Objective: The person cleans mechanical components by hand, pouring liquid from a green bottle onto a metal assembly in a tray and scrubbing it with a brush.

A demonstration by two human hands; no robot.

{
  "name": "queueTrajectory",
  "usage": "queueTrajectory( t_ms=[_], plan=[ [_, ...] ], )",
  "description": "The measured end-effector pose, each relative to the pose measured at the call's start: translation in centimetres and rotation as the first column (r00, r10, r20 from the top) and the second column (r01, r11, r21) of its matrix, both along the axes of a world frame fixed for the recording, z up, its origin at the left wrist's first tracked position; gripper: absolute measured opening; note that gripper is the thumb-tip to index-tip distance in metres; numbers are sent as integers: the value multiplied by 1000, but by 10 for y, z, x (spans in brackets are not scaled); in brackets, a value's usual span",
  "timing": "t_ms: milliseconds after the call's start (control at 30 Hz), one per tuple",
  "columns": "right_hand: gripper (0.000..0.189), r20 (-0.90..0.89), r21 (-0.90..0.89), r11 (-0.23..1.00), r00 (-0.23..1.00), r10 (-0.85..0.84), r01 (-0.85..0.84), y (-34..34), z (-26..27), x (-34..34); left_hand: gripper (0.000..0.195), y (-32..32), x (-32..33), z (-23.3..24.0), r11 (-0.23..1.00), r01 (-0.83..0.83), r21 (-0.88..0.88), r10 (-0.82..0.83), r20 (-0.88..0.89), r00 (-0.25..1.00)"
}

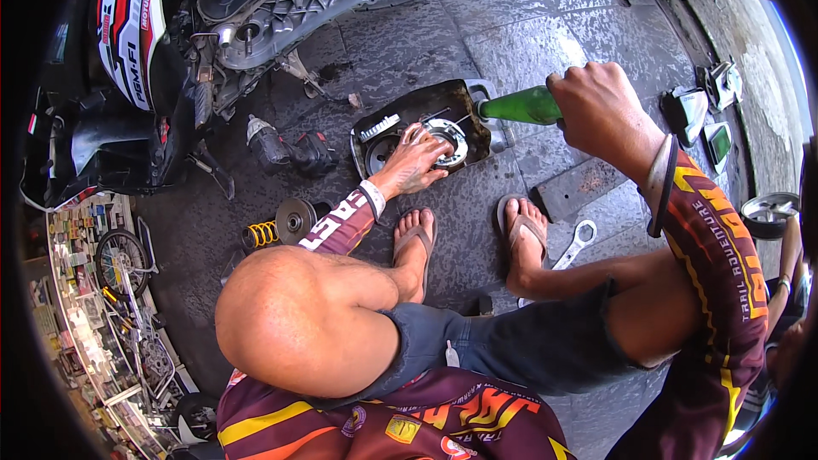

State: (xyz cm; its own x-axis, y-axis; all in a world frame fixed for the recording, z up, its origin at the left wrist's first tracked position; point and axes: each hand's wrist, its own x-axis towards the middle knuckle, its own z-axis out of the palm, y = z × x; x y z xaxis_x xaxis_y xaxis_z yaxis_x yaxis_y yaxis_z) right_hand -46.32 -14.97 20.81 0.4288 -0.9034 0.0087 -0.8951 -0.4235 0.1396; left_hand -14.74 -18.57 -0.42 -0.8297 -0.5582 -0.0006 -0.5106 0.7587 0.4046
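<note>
My right hand grips a green glass bottle, tilted nearly level with its neck at the rim of a cut-open plastic container. Whether liquid leaves the bottle I cannot tell. Inside the container, my left hand has its fingers curled over a ring-shaped metal part, partly hiding it. Beside that hand lie a pale, toothed or bristled piece and a dark round part. The container's inner walls look dark and oily.
A scooter's opened engine case stands ahead on the left. Left of the container lies a cordless impact wrench, with a yellow coil spring and metal disc nearer me. A flat block and ring spanner lie rightward.
</note>
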Motion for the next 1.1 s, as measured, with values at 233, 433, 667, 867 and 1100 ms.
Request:
queueTrajectory(
  t_ms=[233,433,667,867,1100],
  plan=[
    [7,5,-17,1000,1000,5,-5,-2,3,4,43,0,0,3,947,-159,281,179,-48,983],
    [9,36,-23,1000,999,10,-9,-2,6,4,41,0,9,-12,947,-157,278,207,-158,966],
    [11,61,-40,998,997,-44,47,-3,14,1,37,1,7,-8,991,-103,-89,87,-173,981],
    [15,33,-15,998,998,-56,56,-6,14,0,43,0,14,-11,955,-64,-289,33,-110,993],
    [26,-53,55,996,996,-64,67,-3,11,-5,43,-9,13,-7,921,-70,-384,35,-99,994]
  ],
)
